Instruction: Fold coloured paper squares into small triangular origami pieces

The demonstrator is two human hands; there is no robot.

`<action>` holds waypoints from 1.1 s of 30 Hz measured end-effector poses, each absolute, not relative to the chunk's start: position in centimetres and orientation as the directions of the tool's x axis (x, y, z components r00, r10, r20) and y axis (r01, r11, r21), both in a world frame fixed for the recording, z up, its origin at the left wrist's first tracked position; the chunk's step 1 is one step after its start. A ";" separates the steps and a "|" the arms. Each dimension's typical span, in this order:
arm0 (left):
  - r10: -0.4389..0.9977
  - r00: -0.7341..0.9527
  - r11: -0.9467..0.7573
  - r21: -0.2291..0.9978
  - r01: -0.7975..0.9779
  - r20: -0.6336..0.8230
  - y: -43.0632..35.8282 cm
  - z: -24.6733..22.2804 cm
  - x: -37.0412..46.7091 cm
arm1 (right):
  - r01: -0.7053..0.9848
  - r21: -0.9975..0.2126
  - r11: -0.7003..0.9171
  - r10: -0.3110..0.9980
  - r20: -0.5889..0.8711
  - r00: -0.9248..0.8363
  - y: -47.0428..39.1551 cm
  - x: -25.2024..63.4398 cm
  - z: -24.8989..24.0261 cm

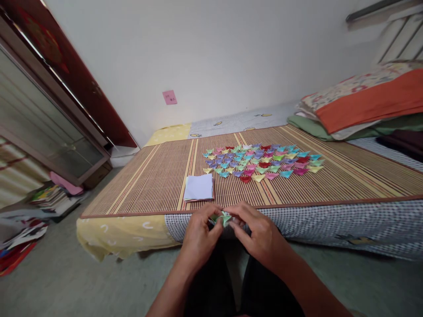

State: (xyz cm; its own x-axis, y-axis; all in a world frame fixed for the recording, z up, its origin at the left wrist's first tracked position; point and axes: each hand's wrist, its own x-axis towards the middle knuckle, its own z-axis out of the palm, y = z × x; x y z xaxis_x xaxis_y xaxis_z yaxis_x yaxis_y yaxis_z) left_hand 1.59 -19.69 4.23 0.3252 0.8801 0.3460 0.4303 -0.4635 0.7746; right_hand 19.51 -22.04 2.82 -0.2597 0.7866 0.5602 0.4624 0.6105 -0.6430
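A small piece of folded green paper [225, 218] is held between my two hands, just past the near edge of the bed. My left hand [202, 229] pinches its left side between thumb and fingers. From the right, the thumb and fingertips of my right hand [257, 226] close on its other side. Beyond my left hand lies a square stack of paper [198, 187] with a pale sheet on top. Rows of small folded paper shapes [259, 162] in many colours spread across the mat, farther off and to the right.
A striped bamboo mat [158, 176] covers the bed. Folded bedding [363, 103] is piled at the right. A pink note [169, 97] is stuck to the wall behind. Books [49, 197] stand in a heap on the left, beside a glass-fronted cabinet [42, 114].
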 end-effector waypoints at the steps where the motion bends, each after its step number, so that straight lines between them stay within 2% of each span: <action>1: 0.874 0.332 -0.477 0.761 0.439 0.356 -19.7 4.3 1.5 | 0.473 -0.610 0.636 0.766 0.572 -0.292 -22.1 19.6 2.9; 5: 0.865 0.345 -0.495 0.728 0.474 0.364 -19.8 4.4 1.4 | 0.534 -0.507 0.677 0.721 0.604 -0.340 -22.0 19.9 2.7; 9: 0.866 0.351 -0.492 0.729 0.476 0.356 -19.8 4.4 1.4 | 0.571 -0.491 0.658 0.734 0.589 -0.338 -21.7 20.0 2.1; 14: 0.930 0.266 -0.350 0.827 0.440 0.252 -19.8 5.0 0.8 | 0.581 -0.485 0.654 0.733 0.594 -0.330 -21.7 20.2 2.1; 18: 0.972 0.163 -0.200 0.957 0.211 0.167 -19.5 5.3 -0.5 | 0.585 -0.463 0.666 0.714 0.624 -0.318 -21.9 20.4 2.3; 21: 0.984 0.165 -0.076 0.997 0.032 0.070 -19.4 4.7 -1.0 | 0.595 -0.441 0.672 0.701 0.638 -0.318 -21.9 20.4 2.3; 27: 0.958 0.281 0.124 0.969 -0.212 -0.061 -20.1 3.0 0.4 | 0.646 -0.340 0.683 0.651 0.685 -0.327 -21.8 20.4 2.0; 33: 0.960 0.268 0.159 0.940 -0.301 -0.077 -19.8 2.6 1.9 | 0.667 -0.289 0.687 0.622 0.708 -0.334 -21.9 20.1 2.1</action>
State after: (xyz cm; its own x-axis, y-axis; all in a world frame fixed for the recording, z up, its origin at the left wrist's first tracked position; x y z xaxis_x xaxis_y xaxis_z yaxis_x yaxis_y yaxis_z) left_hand 1.89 -19.85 2.58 0.2675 0.9605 -0.0771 -0.3006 0.1592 0.9404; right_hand 20.10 -21.91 2.08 -0.3341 0.6222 0.7080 0.6669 0.6868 -0.2889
